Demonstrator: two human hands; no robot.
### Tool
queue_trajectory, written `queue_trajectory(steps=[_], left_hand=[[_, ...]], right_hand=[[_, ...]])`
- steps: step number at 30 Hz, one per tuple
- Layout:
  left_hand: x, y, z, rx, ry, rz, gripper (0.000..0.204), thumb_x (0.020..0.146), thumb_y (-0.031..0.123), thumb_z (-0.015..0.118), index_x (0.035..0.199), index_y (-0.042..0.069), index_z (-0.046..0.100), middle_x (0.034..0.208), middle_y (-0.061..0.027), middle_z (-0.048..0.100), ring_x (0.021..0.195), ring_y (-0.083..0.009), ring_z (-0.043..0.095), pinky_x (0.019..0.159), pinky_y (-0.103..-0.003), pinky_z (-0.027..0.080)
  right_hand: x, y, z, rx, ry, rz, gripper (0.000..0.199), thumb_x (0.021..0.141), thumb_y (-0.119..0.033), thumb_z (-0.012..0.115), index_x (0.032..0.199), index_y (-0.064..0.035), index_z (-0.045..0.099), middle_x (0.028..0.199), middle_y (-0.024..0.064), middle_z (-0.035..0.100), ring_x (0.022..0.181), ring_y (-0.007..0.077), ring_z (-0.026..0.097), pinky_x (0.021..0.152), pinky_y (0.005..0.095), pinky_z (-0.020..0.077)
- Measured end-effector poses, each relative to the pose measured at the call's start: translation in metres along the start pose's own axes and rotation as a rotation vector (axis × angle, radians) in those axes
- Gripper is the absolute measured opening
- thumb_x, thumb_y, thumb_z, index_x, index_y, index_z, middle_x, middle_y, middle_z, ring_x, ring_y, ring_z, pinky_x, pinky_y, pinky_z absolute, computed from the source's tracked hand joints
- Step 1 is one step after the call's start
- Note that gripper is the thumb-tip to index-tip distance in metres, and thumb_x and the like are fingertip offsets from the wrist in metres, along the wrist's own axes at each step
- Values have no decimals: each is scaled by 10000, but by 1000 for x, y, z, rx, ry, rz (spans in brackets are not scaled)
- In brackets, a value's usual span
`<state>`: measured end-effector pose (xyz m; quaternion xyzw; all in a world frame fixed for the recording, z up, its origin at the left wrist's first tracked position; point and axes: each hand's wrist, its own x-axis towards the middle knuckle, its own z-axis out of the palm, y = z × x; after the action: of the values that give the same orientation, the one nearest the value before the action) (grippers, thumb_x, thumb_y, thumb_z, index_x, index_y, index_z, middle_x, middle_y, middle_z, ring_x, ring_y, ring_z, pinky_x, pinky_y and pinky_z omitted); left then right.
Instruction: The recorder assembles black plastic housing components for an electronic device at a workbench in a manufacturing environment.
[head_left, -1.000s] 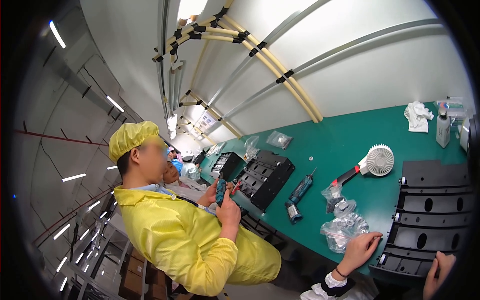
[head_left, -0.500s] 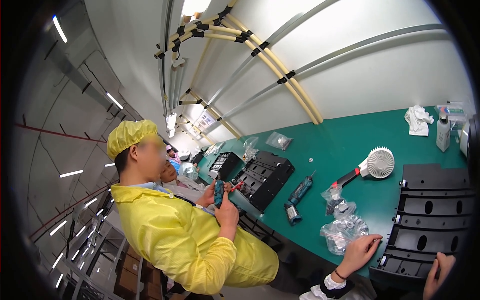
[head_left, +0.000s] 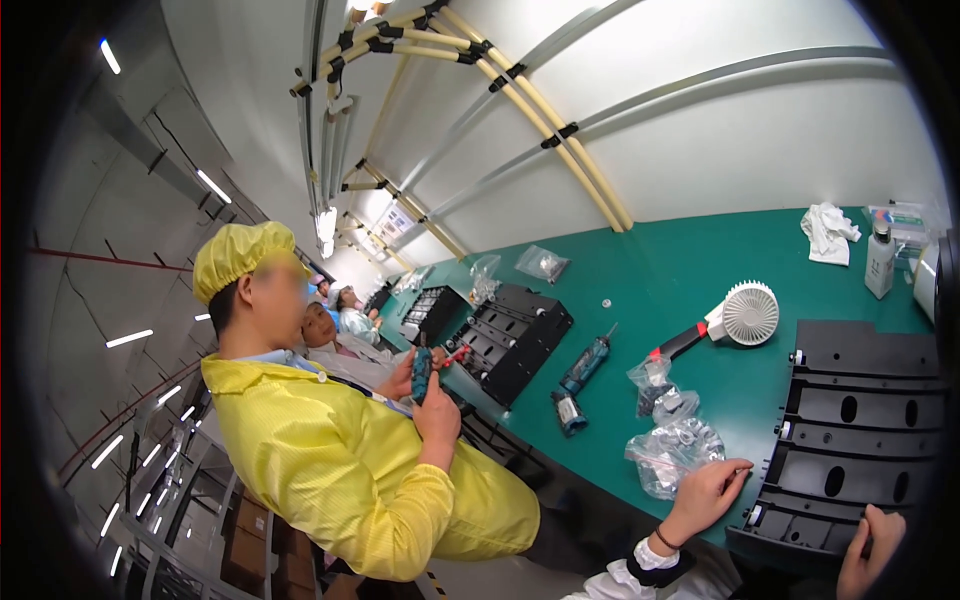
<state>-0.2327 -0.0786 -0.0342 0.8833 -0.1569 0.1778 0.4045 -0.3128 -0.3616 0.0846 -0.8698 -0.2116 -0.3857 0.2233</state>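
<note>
Beside the left edge of a black slotted panel (head_left: 840, 384) is my left hand (head_left: 706, 497). Its fingers are bent but apart, and I see nothing held in them. A clear plastic bag of small parts (head_left: 672, 458) lies right by its knuckles. My right hand (head_left: 872, 553) is at the panel's near edge with its fingers curled in; whatever they hold, if anything, is hidden. Crossbars and oval holes run over the panel, and small white pieces sit along its left side.
On the green table (head_left: 660, 290) are a white handheld fan (head_left: 748, 313), a teal power screwdriver (head_left: 582, 378), a white bottle (head_left: 880, 262) and a white cloth (head_left: 829, 234). To my left, a person in yellow (head_left: 330, 440) holds another teal driver (head_left: 421, 375) near a second black assembly (head_left: 515, 340).
The whole view has shifted slightly, so the table and its things sit a little further left. Both my hands keep about the same places by the panel.
</note>
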Motion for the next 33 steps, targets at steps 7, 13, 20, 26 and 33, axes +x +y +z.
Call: queue_trajectory(steps=[7,13,20,26,33], left_hand=[[8,1,-15,35,-16,-33,108,921,145,654,1008,104,702,797,-104,680,719,-296,660,606,-398,505],[2,2,-8,3,-35,-42,115,913,129,659,1017,104,701,793,-97,680,704,-283,662,596,-388,504],[-2,-1,-6,-3,20,5,121,909,120,676,1020,101,720,758,-69,661,619,-215,607,546,-331,457],[2,-1,-6,-24,18,29,124,910,120,678,1025,103,720,743,-69,651,611,-215,595,542,-336,449],[1,-2,-5,-24,21,25,129,911,122,680,1032,103,720,742,-68,642,608,-211,586,541,-335,443]], right_hand=[[0,-2,12,86,36,77,109,889,33,707,996,52,713,700,135,616,524,248,523,505,346,441],[-3,-3,7,40,57,75,102,891,21,712,989,43,724,721,148,641,547,258,556,525,356,461],[-5,-3,6,44,50,94,98,895,16,709,988,43,726,728,149,648,559,264,569,536,358,469],[-5,-4,7,27,66,91,95,903,12,702,991,43,724,730,146,650,563,263,571,535,356,472],[-2,-4,7,21,61,72,86,906,9,700,983,37,724,729,143,648,561,271,570,533,358,473]])
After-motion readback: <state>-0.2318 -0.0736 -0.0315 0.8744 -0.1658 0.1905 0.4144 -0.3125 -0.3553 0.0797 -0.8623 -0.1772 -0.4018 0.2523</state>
